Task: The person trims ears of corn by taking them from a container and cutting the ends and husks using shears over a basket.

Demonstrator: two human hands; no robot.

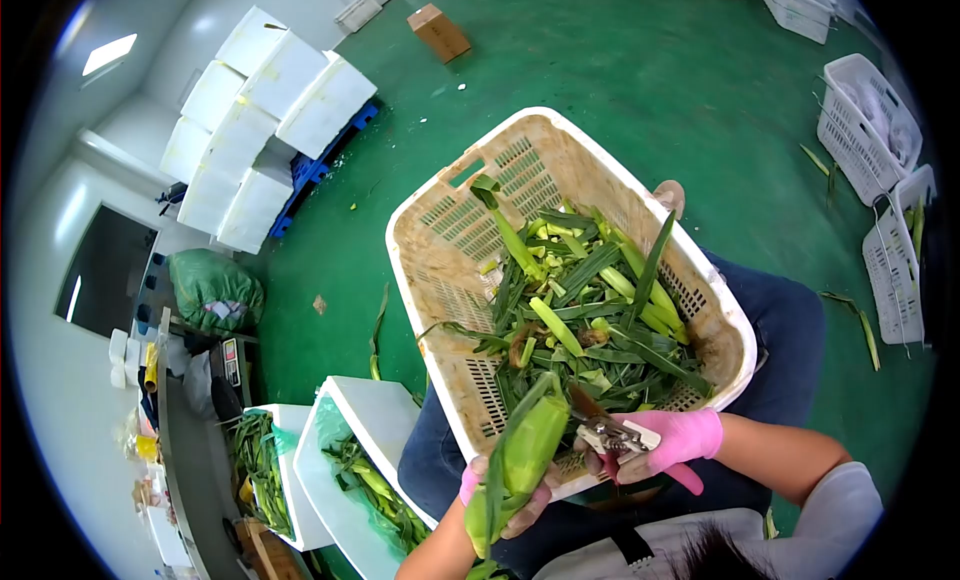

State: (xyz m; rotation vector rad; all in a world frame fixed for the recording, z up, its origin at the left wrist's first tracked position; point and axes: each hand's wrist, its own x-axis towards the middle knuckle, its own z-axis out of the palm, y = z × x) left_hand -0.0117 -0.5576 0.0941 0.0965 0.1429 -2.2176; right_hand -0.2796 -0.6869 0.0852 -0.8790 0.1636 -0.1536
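Note:
My left hand (527,510), in a glove with pink on it, is wrapped round an ear of corn (535,442) in its green husk, held tilted over the near rim of the crate. In my right hand (672,442), which wears a pink glove, is a pair of pruning shears (612,436). Their dark blades point left, close to the corn; whether they touch it I cannot tell. Under both hands, a large dirty white plastic crate (735,355) rests between my legs. Cut husks and leaves (585,305) lie heaped inside it.
To the left, white foam boxes (350,405) hold green corn. Stacked foam boxes (245,140) sit on a blue pallet (318,170). A green sack (213,288) stands beside a bench. White baskets (868,120) line the right side. A cardboard box (438,33) lies farther off.

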